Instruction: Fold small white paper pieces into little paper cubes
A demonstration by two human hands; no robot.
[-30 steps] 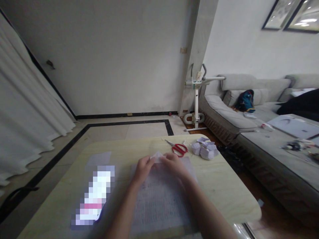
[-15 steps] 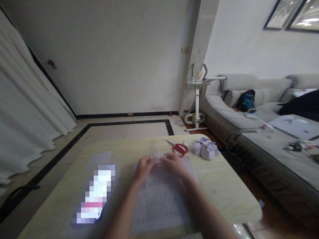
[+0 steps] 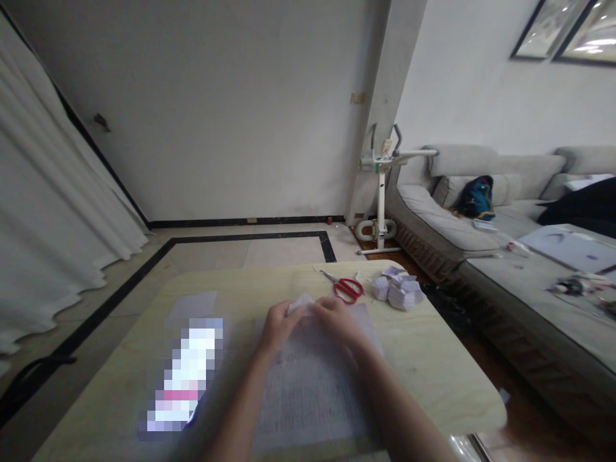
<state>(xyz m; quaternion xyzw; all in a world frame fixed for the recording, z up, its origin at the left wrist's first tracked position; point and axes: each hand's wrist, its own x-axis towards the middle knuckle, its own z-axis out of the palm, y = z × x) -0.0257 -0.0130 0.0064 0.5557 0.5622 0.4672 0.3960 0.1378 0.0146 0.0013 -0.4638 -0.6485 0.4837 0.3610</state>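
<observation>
Between my hands is a small piece of folded white paper (image 3: 303, 303), its peaked top showing above the fingers. My left hand (image 3: 279, 324) is closed on its left side, thumb pointing inward. On the right side my right hand (image 3: 335, 316) pinches it, fingers bent. The lower part of the paper is hidden by the fingers. Beneath both hands lies a large printed sheet (image 3: 312, 391), blurred, on the pale wooden table (image 3: 433, 372). Red-handled scissors (image 3: 347, 290) rest just beyond my right hand, blades pointing to the far left.
Several folded paper shapes (image 3: 399, 287) are clustered at the table's far right corner. A phone with a pixelated screen (image 3: 185, 375) lies at the left, with a paper piece (image 3: 192, 304) behind it. A grey sofa (image 3: 481, 218) and an exercise machine (image 3: 380, 192) stand beyond the table.
My left fingers have shifted slightly on the folded paper, showing more of its left edge. Both hands stay in about the same place.
</observation>
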